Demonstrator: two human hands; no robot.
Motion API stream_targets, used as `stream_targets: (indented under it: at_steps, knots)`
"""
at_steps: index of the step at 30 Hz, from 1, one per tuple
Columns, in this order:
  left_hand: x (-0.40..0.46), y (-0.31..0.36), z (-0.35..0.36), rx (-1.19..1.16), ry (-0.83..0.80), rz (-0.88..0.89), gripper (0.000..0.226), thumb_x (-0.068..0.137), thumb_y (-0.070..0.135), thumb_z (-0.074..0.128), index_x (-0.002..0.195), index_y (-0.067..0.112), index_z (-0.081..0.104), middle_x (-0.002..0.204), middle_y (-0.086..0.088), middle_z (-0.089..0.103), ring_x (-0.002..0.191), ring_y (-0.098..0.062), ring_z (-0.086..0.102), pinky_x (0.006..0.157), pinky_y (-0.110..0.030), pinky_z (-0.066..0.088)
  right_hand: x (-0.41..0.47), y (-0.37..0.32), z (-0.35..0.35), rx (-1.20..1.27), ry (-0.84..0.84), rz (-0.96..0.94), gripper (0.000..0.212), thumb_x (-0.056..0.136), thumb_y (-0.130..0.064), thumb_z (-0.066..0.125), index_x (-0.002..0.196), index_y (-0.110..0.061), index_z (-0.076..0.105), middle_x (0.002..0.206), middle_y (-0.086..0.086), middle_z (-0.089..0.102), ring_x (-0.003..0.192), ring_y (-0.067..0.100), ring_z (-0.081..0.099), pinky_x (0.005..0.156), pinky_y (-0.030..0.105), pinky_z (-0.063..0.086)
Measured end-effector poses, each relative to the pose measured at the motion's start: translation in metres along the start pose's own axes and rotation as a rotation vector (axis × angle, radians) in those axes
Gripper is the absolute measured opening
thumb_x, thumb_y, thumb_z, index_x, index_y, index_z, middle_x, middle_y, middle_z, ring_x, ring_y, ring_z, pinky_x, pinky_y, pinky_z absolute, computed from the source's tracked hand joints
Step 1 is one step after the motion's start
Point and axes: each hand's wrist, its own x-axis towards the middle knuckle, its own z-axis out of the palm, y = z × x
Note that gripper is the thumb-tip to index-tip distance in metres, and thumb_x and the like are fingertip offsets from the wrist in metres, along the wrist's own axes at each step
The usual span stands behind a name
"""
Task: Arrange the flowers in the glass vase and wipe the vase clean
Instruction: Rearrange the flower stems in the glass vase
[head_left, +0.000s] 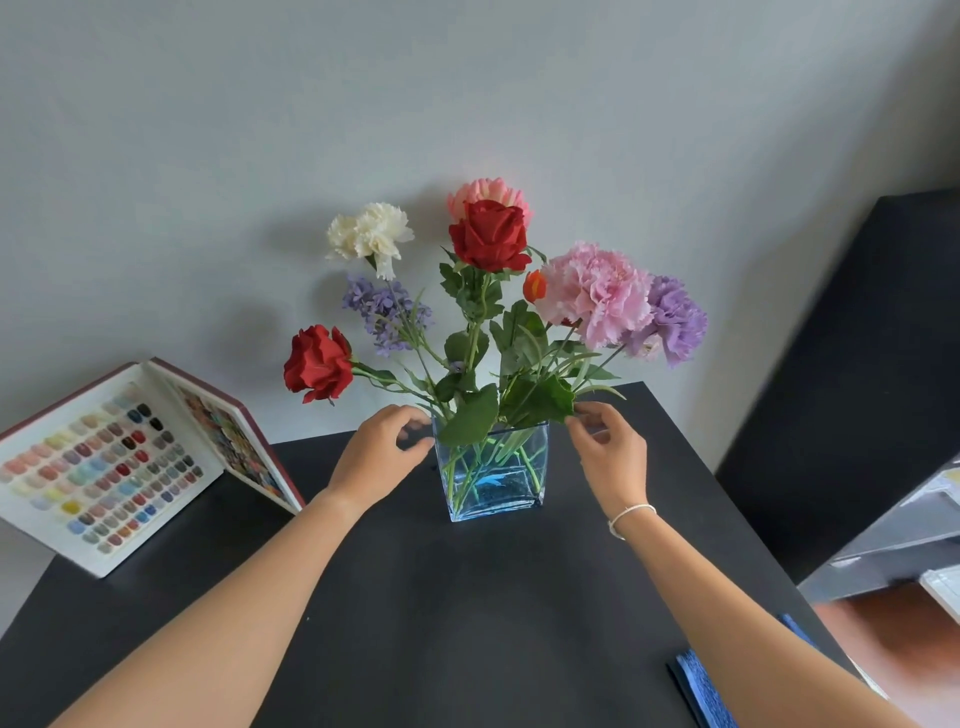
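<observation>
A square glass vase (519, 493) with a blue tint stands on the black table (441, 597) near the wall. It holds several flowers: two red roses (488, 234), a white carnation (370, 233), a pink carnation (597, 293), purple blooms (675, 319) and lavender sprigs (384, 312). My left hand (376, 452) hovers at the vase's left rim, fingers curled and apart, holding nothing. On the right, my right hand (610, 452) has its fingertips at a green leaf (545, 402) by the rim; whether it pinches the leaf is unclear.
An open display book of coloured nail samples (104, 467) leans at the table's left edge. A blue cloth (701, 686) lies at the near right, partly under my right forearm. A dark cabinet (857, 364) and a grey shelf unit (893, 545) stand to the right.
</observation>
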Motion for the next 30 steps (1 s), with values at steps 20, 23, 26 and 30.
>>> stream_targets:
  at_steps: [20, 23, 26, 30]
  knots:
    - [-0.009, 0.009, 0.009, 0.061, -0.025, 0.059, 0.017, 0.082, 0.023, 0.064, 0.099, 0.025, 0.063, 0.092, 0.017, 0.053, 0.085, -0.008, 0.052, 0.07, -0.025, 0.045, -0.024, 0.002, -0.001, 0.021, -0.003, 0.066, 0.01, 0.083, -0.018, 0.06, 0.084, -0.027, 0.065, 0.072, -0.013, 0.062, 0.058, -0.003, 0.052, 0.063, 0.04, 0.056]
    - [-0.012, 0.008, 0.007, 0.067, -0.026, 0.053, 0.017, 0.083, 0.02, 0.063, 0.099, 0.026, 0.063, 0.093, 0.017, 0.053, 0.083, -0.006, 0.051, 0.068, -0.023, 0.043, -0.03, -0.001, 0.002, 0.032, -0.015, 0.05, 0.012, 0.083, -0.017, 0.06, 0.081, -0.029, 0.064, 0.071, -0.014, 0.062, 0.058, -0.003, 0.052, 0.063, 0.041, 0.056]
    - [-0.014, 0.005, 0.005, 0.041, -0.009, 0.024, 0.021, 0.084, 0.012, 0.058, 0.1, 0.025, 0.064, 0.096, 0.013, 0.055, 0.083, -0.008, 0.052, 0.071, -0.026, 0.047, -0.034, -0.006, 0.007, 0.047, -0.028, 0.022, 0.017, 0.083, -0.018, 0.06, 0.078, -0.034, 0.062, 0.069, -0.014, 0.062, 0.056, -0.001, 0.052, 0.06, 0.038, 0.056]
    - [-0.011, 0.01, 0.0, -0.015, 0.044, 0.021, 0.022, 0.085, 0.008, 0.056, 0.1, 0.022, 0.064, 0.098, 0.008, 0.057, 0.083, -0.011, 0.055, 0.073, -0.028, 0.05, -0.027, -0.014, 0.011, 0.097, 0.038, -0.015, 0.016, 0.083, -0.023, 0.063, 0.099, -0.023, 0.06, 0.076, -0.012, 0.061, 0.055, -0.002, 0.052, 0.053, 0.02, 0.05]
